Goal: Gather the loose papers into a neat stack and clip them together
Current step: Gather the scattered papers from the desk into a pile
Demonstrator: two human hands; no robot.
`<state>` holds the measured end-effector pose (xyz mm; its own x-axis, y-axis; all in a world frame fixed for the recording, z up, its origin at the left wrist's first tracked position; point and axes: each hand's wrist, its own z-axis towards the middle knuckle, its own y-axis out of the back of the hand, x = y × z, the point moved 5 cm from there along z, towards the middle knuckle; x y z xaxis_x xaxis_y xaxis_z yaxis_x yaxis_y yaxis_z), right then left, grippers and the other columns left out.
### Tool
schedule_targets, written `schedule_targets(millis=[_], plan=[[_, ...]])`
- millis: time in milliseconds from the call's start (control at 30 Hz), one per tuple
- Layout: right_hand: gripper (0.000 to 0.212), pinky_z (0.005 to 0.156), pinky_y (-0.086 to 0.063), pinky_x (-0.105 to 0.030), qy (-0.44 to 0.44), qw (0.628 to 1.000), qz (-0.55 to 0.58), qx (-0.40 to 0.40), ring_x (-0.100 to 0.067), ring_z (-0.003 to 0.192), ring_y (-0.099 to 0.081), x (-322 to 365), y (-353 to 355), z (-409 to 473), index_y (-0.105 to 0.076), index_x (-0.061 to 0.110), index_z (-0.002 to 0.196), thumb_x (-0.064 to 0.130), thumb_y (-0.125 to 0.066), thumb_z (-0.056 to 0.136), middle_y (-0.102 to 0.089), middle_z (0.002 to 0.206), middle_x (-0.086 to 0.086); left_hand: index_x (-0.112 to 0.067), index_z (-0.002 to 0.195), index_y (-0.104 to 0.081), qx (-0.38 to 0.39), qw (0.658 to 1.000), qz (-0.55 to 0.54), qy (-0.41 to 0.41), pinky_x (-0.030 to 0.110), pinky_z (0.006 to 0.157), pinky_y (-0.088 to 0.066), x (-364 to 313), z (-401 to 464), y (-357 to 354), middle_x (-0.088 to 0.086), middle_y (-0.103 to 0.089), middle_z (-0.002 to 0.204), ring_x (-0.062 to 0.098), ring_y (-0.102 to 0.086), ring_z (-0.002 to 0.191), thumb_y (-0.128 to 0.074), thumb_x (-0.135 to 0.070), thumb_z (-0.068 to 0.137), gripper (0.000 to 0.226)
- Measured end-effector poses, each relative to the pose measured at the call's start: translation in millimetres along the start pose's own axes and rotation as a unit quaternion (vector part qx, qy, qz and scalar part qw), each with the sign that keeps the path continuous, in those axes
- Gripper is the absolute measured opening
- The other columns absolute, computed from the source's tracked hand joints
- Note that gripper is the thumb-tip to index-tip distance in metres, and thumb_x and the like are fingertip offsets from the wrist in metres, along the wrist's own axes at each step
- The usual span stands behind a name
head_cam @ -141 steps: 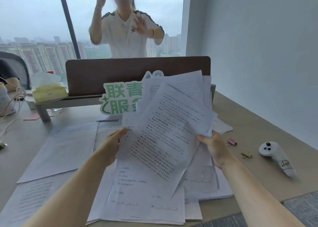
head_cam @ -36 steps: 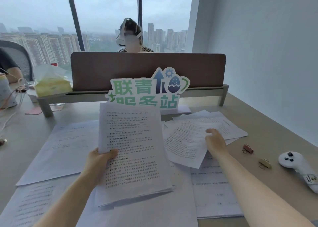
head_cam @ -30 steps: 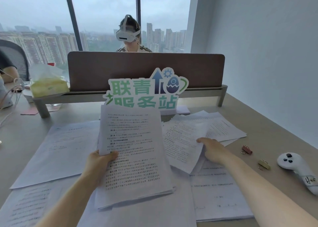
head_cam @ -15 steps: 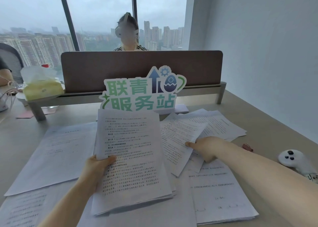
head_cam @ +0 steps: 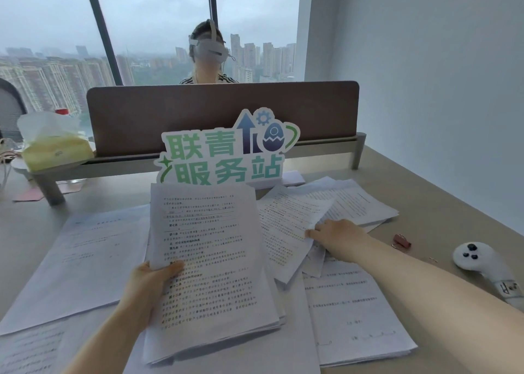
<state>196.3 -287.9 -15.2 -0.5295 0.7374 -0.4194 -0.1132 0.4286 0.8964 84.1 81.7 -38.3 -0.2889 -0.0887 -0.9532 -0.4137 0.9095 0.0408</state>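
My left hand grips the left edge of a thick stack of printed papers, tilted up off the desk. My right hand pinches the edge of a loose printed sheet lying to the right of the stack. More loose sheets fan out behind that hand. Other sheets lie flat at the left and lower right. A red binder clip rests on the desk right of my right hand, apart from the papers.
A green cut-out sign stands behind the papers, in front of a brown desk divider. A white handheld controller lies at the right. A tissue pack sits far left. A person with a headset sits across the divider.
My right hand slid left and nearer across the loose sheets and now grips the edge of the top one. My left hand keeps its hold on the stack. The view shifted slightly.
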Motion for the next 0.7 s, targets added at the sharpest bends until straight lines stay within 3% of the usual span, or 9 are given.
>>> schedule_targets(millis=[100,200,267,367,433,567,633,700], plan=[[0.038,0.054,-0.037,-0.032,-0.074,0.994,0.023,-0.08,-0.03,0.092,-0.059,-3.2,-1.6,2.1,-0.058,0.011,0.113,0.0,-0.065,0.078,-0.063,0.099,-0.01,-0.005,0.095,-0.066,0.006,1.0,-0.009,0.008,0.039,0.063,-0.057,-1.1,-1.5,-0.2,0.016,-0.075,0.074,0.037,-0.071,0.072,-0.075,-0.007,0.08,0.018],[0.033,0.04,-0.025,-0.024,-0.141,0.982,0.058,-0.112,-0.025,0.055,-0.053,-6.0,-0.9,0.7,-0.065,0.01,0.081,-0.005,-0.08,0.055,-0.056,0.064,-0.006,-0.005,0.093,-0.065,0.007,1.0,-0.017,0.014,0.038,0.062,-0.056,-3.3,-3.3,0.2,0.019,-0.074,0.082,0.037,-0.07,0.073,-0.073,-0.006,0.081,0.015],[0.023,0.041,-0.02,-0.025,-0.18,0.969,0.117,-0.125,-0.023,0.054,-0.046,-9.5,-2.0,-4.0,-0.057,0.013,0.086,-0.004,-0.067,0.073,-0.048,0.069,-0.004,-0.005,0.093,-0.064,0.003,0.999,-0.029,0.021,0.038,0.062,-0.055,-4.3,-3.3,1.6,0.021,-0.072,0.084,0.036,-0.069,0.074,-0.073,-0.004,0.081,0.015],[0.013,0.053,-0.034,-0.031,-0.275,0.902,0.262,-0.206,-0.023,0.069,-0.052,-26.7,-4.0,-20.4,-0.048,0.014,0.085,0.002,-0.047,0.087,-0.052,0.079,-0.002,-0.004,0.092,-0.063,0.002,0.999,-0.045,0.03,0.039,0.063,-0.054,-4.4,-3.6,3.1,0.021,-0.071,0.086,0.037,-0.068,0.075,-0.072,-0.002,0.08,0.015],[0.012,0.062,-0.04,-0.032,-0.301,0.847,0.362,-0.246,-0.026,0.076,-0.056,-35.4,-12.8,-29.5,-0.055,0.013,0.086,0.002,-0.049,0.087,-0.06,0.085,-0.004,-0.003,0.092,-0.063,0.003,0.998,-0.051,0.033,0.039,0.063,-0.054,-5.2,-4.5,3.9,0.021,-0.07,0.086,0.037,-0.067,0.074,-0.071,-0.001,0.08,0.014],[0.021,0.068,-0.044,-0.03,-0.286,0.807,0.43,-0.285,-0.022,0.084,-0.06,-33.7,-18.1,-46.7,-0.067,0.009,0.096,-0.006,-0.059,0.084,-0.065,0.098,-0.001,-0.002,0.094,-0.064,0.004,0.998,-0.052,0.034,0.04,0.065,-0.055,-7.6,-7.0,6.3,0.022,-0.071,0.088,0.037,-0.067,0.076,-0.072,-0.001,0.079,0.017],[0.027,0.073,-0.041,-0.026,-0.304,0.775,0.477,-0.281,-0.016,0.088,-0.057,-29.9,-15.6,-55.8,-0.07,0.01,0.097,-0.009,-0.054,0.085,-0.063,0.099,0.005,-0.003,0.095,-0.064,0.005,0.999,-0.045,0.03,0.041,0.067,-0.055,-8.9,-9.9,6.7,0.021,-0.071,0.088,0.037,-0.068,0.077,-0.073,-0.002,0.079,0.018],[0.028,0.077,-0.041,-0.026,-0.333,0.716,0.557,-0.258,-0.015,0.091,-0.057,-25.5,-19.4,-59.7,-0.072,0.014,0.088,-0.002,-0.049,0.089,-0.065,0.093,0.008,-0.003,0.093,-0.065,0.007,0.999,-0.037,0.023,0.044,0.07,-0.056,-10.0,-14.8,5.5,0.022,-0.072,0.088,0.038,-0.069,0.078,-0.073,-0.002,0.079,0.016]])
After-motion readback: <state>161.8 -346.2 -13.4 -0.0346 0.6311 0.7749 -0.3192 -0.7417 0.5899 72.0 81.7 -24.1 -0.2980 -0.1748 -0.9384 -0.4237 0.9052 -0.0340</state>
